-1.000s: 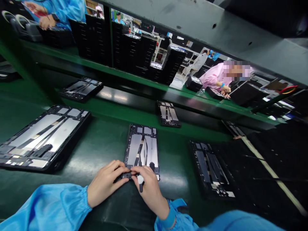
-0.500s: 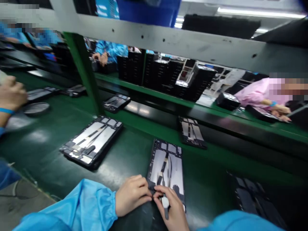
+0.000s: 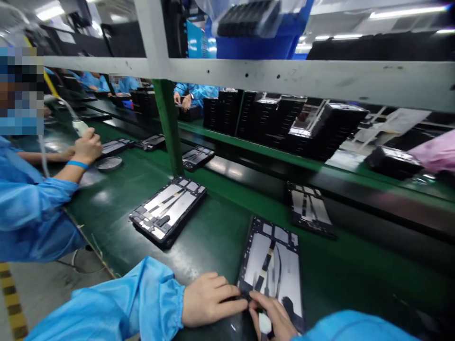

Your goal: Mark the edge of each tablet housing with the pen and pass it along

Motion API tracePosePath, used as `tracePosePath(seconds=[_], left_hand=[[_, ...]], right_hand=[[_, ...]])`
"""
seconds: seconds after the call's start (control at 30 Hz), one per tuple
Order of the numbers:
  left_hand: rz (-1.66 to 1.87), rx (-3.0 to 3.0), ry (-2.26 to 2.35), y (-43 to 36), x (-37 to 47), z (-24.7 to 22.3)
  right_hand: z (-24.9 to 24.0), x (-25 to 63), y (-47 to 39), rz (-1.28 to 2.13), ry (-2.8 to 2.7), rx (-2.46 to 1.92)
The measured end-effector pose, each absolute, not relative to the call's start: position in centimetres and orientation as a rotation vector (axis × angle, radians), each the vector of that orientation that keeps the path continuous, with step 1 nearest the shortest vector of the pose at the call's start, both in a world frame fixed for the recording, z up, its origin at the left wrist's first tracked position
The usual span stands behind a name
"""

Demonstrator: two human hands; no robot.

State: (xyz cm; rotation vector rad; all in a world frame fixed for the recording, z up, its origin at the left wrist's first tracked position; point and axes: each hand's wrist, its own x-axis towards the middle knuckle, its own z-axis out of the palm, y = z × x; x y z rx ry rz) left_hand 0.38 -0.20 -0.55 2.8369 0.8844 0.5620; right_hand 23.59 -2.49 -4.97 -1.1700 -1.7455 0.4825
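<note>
An open tablet-like device (image 3: 284,263) with silver panels and dark ribbon cables lies on the green table in front of me. My left hand (image 3: 213,298) reaches in from the left, its fingertips touching the lower left corner of the device. Right beside those fingertips is my right hand (image 3: 273,315), thumb and index finger pinched at the same corner. Whatever is between them is too small to make out. A tool with a white part (image 3: 265,323) rests within my right hand. Another open device (image 3: 168,208) sits farther left, apparently stacked on a dark one.
More open devices (image 3: 311,208) lie along the back ledge. A green post (image 3: 168,125) rises behind the left device under a white beam (image 3: 302,78). At left, a co-worker's hand (image 3: 87,147) holds a white tool near a round dish (image 3: 109,164). Black trays (image 3: 259,118) stand beyond.
The view has swung left, so things appear farther right and the co-worker shows more. My left hand's fingers are straighter and flatter at the device's corner. My right hand stays pinched there.
</note>
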Motion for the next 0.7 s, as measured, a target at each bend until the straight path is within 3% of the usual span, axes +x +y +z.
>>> tracePosePath(seconds=[0.3, 0.7], left_hand=[[0.973, 2.786, 0.835, 0.4, 0.5, -0.1], [0.968, 2.829, 0.757, 0.8, 0.6, 0.6]], right_hand=[[-0.3, 23.1, -2.7, 0.613, -1.78, -1.201], [0.2, 22.9, -2.9, 0.634, -1.775, -1.22]])
